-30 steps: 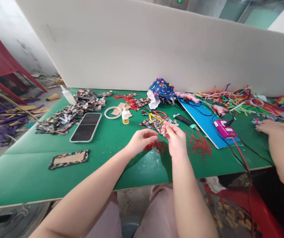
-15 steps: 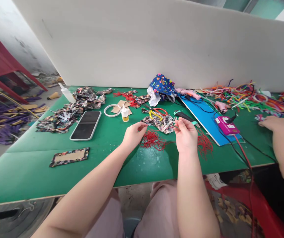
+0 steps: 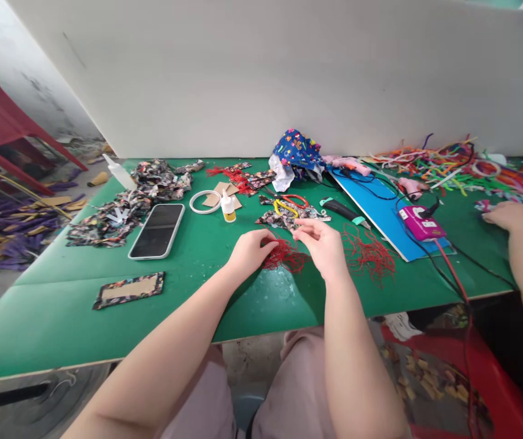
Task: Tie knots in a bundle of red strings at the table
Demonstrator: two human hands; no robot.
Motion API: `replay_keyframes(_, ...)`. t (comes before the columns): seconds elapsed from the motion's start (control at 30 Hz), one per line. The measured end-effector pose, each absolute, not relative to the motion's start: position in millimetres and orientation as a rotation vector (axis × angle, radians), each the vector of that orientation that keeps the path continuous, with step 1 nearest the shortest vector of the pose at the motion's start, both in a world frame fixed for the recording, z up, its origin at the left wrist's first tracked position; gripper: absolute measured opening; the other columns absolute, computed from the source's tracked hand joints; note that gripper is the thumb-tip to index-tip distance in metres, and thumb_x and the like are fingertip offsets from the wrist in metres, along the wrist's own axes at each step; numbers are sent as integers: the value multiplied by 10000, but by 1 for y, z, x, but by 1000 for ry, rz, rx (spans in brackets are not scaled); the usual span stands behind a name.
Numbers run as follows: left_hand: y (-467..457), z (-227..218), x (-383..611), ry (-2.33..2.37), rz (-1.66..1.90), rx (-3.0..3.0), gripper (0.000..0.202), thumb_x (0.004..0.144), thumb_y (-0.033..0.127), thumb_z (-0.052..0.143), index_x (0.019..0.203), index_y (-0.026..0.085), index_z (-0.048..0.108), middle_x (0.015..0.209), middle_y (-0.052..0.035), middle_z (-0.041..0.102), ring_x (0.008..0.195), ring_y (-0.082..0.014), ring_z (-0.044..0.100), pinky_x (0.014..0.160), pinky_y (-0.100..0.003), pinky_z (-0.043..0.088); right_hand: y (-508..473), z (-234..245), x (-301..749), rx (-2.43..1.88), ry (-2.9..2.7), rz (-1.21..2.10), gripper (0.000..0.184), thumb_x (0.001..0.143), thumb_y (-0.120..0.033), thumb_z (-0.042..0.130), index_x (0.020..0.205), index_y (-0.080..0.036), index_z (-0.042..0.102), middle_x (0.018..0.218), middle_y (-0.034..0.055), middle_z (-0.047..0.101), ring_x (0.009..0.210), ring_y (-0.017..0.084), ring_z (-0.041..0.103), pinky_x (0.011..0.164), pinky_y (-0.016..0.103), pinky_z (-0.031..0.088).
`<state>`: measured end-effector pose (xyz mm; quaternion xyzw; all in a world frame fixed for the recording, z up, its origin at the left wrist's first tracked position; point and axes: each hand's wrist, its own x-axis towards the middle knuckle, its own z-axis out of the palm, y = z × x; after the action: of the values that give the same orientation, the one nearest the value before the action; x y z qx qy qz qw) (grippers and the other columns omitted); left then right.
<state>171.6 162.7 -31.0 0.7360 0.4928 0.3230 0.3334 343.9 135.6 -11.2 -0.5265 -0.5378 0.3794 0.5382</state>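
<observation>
My left hand (image 3: 249, 251) rests on the green table (image 3: 60, 317) with its fingers curled down onto a small heap of red threads (image 3: 286, 258). Just right of that heap, my right hand (image 3: 323, 245) hovers with its fingertips pinched together above the threads. What they pinch is too fine to make out. Patterned fabric pieces (image 3: 273, 220) and scissors with yellow and red handles (image 3: 289, 206) lie just beyond both hands. A second heap of red threads (image 3: 370, 256) lies to the right of my right hand.
A phone (image 3: 158, 230), a white ring (image 3: 205, 201), a small glue bottle (image 3: 229, 210) and a fabric-covered card (image 3: 128, 289) lie to the left. To the right are a knife (image 3: 341, 210), a blue board (image 3: 375, 207), a pink device (image 3: 419, 222) and another person's hand (image 3: 512, 214).
My hands spread apart half a second ago and have come back together over the red threads. The left hand has dropped onto the heap. The camera has tipped slightly.
</observation>
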Motion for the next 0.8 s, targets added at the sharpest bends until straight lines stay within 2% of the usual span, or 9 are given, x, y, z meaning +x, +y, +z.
replay_keyframes(0.07, 163, -30, 172, 1260, 869, 1846, 155, 766, 316, 591, 800, 196, 682, 761, -26, 679, 691, -180, 589, 693, -296, 435, 136, -12, 342, -1255, -1361, 912, 260, 717, -231, 665, 976, -234, 692, 762, 0, 709, 785, 168, 650, 872, 370, 467)
replay_keyframes(0.17, 163, -29, 173, 1183, 902, 1744, 198, 763, 338, 586, 840, 176, 671, 799, -33, 694, 717, -174, 610, 673, -275, 448, 135, -13, 337, -1240, -1484, 957, 267, 699, -211, 680, 961, -252, 702, 771, -9, 710, 795, 171, 644, 892, 380, 449)
replay_keyframes(0.33, 162, -26, 175, 1048, 923, 1621, 243, 747, 354, 593, 849, 144, 660, 795, -44, 690, 716, -163, 612, 673, -270, 466, 135, -17, 331, -1216, -1546, 1024, 210, 702, -190, 664, 896, -255, 715, 783, -11, 715, 777, 168, 646, 844, 363, 472)
replay_keyframes(0.43, 162, -24, 174, 1031, 950, 1574, 278, 745, 358, 605, 914, 143, 657, 821, -46, 685, 720, -155, 609, 689, -272, 468, 135, -17, 333, -1217, -1483, 1036, 194, 714, -203, 655, 895, -245, 711, 781, -5, 714, 740, 159, 648, 798, 344, 489)
replay_keyframes(0.53, 164, -24, 173, 1059, 977, 1552, 304, 752, 358, 606, 968, 150, 655, 763, -30, 661, 677, -144, 587, 655, -266, 452, 136, -14, 337, -1209, -1393, 1062, 201, 711, -216, 667, 908, -233, 705, 735, -3, 713, 710, 156, 655, 775, 339, 499)
replay_keyframes(0.7, 169, -28, 169, 1168, 1015, 1548, 261, 725, 335, 622, 906, 156, 682, 721, -19, 643, 654, -144, 563, 639, -269, 426, 136, -11, 343, -1160, -1201, 1107, 218, 687, -237, 699, 903, -212, 690, 723, 5, 720, 734, 160, 676, 788, 343, 511)
replay_keyframes(0.8, 170, -28, 166, 1260, 1069, 1564, 228, 722, 303, 615, 892, 172, 691, 795, -37, 655, 750, -176, 573, 710, -297, 425, 137, -13, 345, -1123, -1087, 1141, 241, 665, -254, 716, 900, -212, 682, 729, 0, 721, 742, 150, 678, 813, 343, 513)
